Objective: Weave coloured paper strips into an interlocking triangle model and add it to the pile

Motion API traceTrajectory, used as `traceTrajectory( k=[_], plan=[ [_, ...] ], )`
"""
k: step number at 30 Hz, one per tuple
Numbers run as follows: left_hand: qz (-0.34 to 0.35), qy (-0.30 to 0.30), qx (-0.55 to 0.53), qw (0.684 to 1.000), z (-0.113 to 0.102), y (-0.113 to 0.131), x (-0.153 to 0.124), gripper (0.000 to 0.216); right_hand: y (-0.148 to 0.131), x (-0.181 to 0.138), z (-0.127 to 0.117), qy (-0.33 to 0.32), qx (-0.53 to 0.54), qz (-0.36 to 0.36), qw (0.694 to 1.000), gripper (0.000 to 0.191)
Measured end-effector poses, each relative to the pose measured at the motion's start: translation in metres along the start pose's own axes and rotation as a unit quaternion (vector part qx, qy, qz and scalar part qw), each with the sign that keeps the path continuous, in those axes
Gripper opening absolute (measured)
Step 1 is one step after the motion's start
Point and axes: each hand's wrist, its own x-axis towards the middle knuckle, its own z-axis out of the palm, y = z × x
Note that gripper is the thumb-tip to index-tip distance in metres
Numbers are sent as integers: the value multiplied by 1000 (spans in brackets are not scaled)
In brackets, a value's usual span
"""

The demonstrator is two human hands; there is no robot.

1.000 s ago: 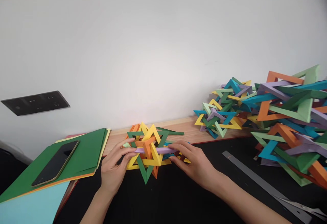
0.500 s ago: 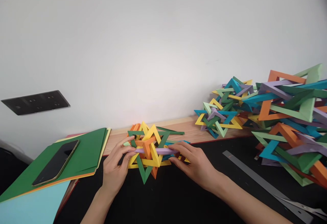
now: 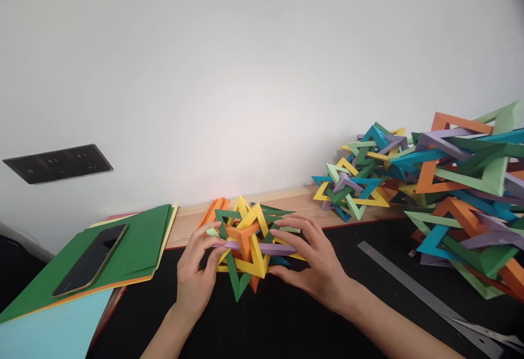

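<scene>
An interlocking folded-paper star (image 3: 257,261) of yellow, green and orange frames stands upright over the black mat. Through its front runs a purple paper strip (image 3: 276,249), lying nearly level. My left hand (image 3: 197,263) pinches the strip's left end between thumb and fingers at the star's left side. At the right side is my right hand (image 3: 319,263), fingers and thumb spread around the strip's right end; it seems to grip nothing, and whether its fingertips touch the star I cannot tell. A pale green paper tip (image 3: 213,232) shows by my left fingers.
Finished paper stars (image 3: 462,157) pile up at the right. A metal ruler (image 3: 405,277) and scissors (image 3: 483,330) lie on the black mat (image 3: 229,331). At left, a phone (image 3: 90,261) rests on green paper sheets (image 3: 141,250). Orange strips (image 3: 210,211) lie behind the star.
The star and my left hand have shifted slightly right and toward me. My right hand has let go of the purple strip's end, and its fingers have spread apart.
</scene>
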Motion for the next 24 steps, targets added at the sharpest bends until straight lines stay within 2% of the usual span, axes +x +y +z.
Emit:
traceTrajectory(
  k=[3,7,10,15,24],
  plan=[
    [14,9,-7,1000,2,3,-2,17,-4,-1,1,5,-18,-52,998,37],
    [39,4,8,999,2,3,-2,18,-13,-2,3,-24,-27,-90,995,35],
    [61,7,23,998,2,3,0,18,-17,-1,3,-38,-21,-97,994,30],
    [88,54,29,994,1,2,4,20,-14,-1,2,-47,-9,-83,995,28],
    [33,70,15,997,-1,-3,0,17,-11,-3,2,-67,33,-78,994,38]
  ],
)
